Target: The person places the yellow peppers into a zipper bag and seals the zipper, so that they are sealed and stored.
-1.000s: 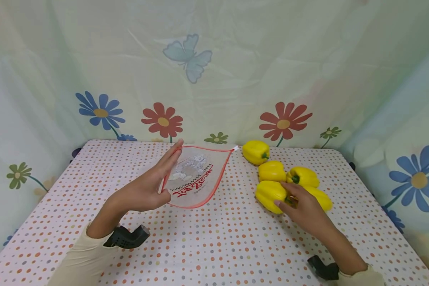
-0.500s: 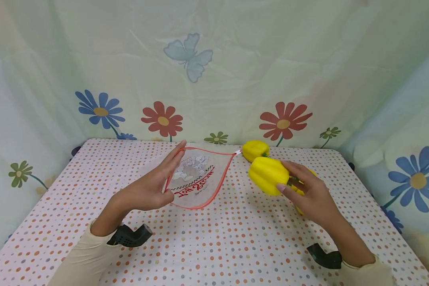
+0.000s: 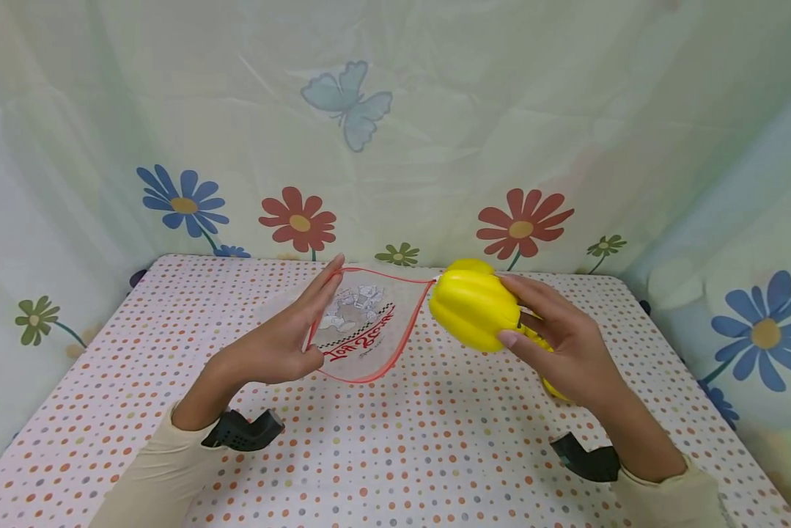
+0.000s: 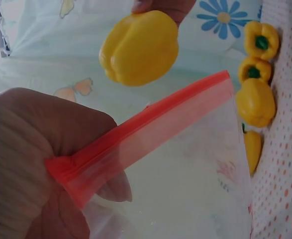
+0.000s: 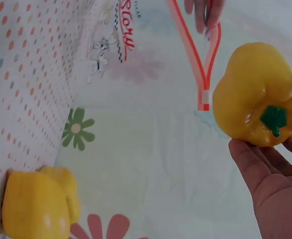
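My left hand [image 3: 263, 352] holds a clear plastic zip bag [image 3: 358, 319] by its red-edged mouth, which gapes as a wide loop. Lettering and cartoon figures are printed on the bag. In the left wrist view the red edge [image 4: 160, 119] runs across the fingers; part of that hand is hidden. With thumb and fingertips, my right hand [image 3: 569, 352] grips a yellow bell pepper [image 3: 474, 304] near its stem end. This pepper is raised off the table, just right of the bag's mouth. Its green stem [image 5: 274, 119] faces the palm.
More yellow bell peppers [image 4: 257, 102] lie on the table at the right, partly hidden in the head view by the right hand and held pepper. The dotted tablecloth [image 3: 382, 455] meets a flowered curtain [image 3: 421, 161] at the back.
The right hand has lifted a bell pepper from the group and carried it up and left to the bag's mouth. The left hand has barely moved with the bag.
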Demonstrator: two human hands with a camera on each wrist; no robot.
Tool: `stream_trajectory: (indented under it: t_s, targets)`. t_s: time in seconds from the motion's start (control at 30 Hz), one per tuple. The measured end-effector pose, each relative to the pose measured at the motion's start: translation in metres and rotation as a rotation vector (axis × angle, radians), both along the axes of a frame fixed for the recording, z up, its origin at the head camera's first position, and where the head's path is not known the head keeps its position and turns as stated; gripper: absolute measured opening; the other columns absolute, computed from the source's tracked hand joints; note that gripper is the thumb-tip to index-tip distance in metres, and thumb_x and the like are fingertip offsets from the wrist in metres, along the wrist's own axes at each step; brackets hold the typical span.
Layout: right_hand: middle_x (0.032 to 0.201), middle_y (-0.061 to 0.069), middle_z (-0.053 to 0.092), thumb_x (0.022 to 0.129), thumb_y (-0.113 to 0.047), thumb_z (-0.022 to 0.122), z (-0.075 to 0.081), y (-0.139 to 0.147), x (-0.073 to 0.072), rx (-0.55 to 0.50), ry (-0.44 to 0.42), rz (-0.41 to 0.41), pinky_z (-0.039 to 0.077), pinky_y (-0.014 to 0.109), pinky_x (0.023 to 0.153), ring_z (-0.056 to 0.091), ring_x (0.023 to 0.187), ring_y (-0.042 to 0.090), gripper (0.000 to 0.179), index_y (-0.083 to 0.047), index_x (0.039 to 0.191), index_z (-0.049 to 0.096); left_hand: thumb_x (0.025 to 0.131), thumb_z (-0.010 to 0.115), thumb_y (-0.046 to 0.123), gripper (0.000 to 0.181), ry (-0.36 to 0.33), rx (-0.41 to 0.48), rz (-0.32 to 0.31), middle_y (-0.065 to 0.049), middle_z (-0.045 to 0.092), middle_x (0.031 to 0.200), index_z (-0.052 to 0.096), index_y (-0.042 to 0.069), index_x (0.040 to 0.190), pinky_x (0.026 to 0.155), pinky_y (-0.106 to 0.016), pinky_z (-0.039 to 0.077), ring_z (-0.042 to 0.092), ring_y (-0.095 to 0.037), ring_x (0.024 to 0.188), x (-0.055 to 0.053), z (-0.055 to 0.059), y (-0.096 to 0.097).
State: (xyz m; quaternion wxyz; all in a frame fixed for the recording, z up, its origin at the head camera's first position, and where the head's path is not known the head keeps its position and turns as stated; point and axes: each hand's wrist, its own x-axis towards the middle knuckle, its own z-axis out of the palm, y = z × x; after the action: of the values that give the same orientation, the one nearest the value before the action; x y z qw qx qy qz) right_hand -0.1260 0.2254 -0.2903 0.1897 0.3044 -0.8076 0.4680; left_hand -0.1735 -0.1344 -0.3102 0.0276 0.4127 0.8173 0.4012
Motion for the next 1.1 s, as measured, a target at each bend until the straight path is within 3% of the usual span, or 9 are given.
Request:
stream_trajectory:
  t_s: [0.23, 0.5, 0.77, 1.1]
  targets:
    - [0.140, 0.007, 0.048, 0.079, 0.013, 0.070, 0.009, -0.015, -0.003, 0.033, -0.043, 0.099, 0.047, 0.026, 0.093, 0.054, 0.118, 0.020, 0.068, -0.007, 0.141, 0.051, 0.070, 0.052, -0.017, 0.102, -0.006, -0.008, 0.014, 0.010, -0.015, 0.161, -0.001, 0.004, 0.155, 0.081, -0.030, 0.051, -0.007, -0.012, 0.146, 0.001, 0.002, 0.002]
    - [0.143, 0.002, 0.047, 0.085, 0.001, 0.071, 0.010, -0.031, -0.014, 0.109, -0.180, 0.161, 0.046, 0.027, 0.094, 0.053, 0.122, 0.017, 0.065, -0.013, 0.144, 0.050, 0.069, 0.056, -0.018, 0.103, 0.003, -0.001, 0.032, 0.007, -0.012, 0.161, 0.003, 0.002, 0.155, 0.095, -0.037, 0.048, -0.001, -0.017, 0.147, 0.003, 0.002, 0.004]
    - [0.145, 0.002, 0.045, 0.090, -0.004, 0.066, 0.007, -0.049, -0.029, 0.180, -0.194, 0.284, 0.044, 0.031, 0.099, 0.050, 0.125, 0.018, 0.061, -0.011, 0.147, 0.044, 0.069, 0.056, -0.018, 0.102, 0.017, -0.008, 0.030, 0.001, -0.012, 0.162, 0.003, 0.001, 0.155, 0.098, -0.041, 0.044, -0.001, -0.019, 0.147, 0.004, 0.003, 0.005]
    - [0.150, 0.008, 0.041, 0.090, -0.010, 0.068, 0.003, -0.062, -0.036, 0.308, -0.196, 0.258, 0.042, 0.037, 0.103, 0.044, 0.132, 0.023, 0.062, -0.007, 0.147, 0.043, 0.070, 0.056, -0.017, 0.102, 0.011, -0.001, 0.026, 0.001, -0.011, 0.162, 0.003, 0.001, 0.155, 0.099, -0.041, 0.044, -0.001, -0.020, 0.147, 0.005, 0.005, 0.005]
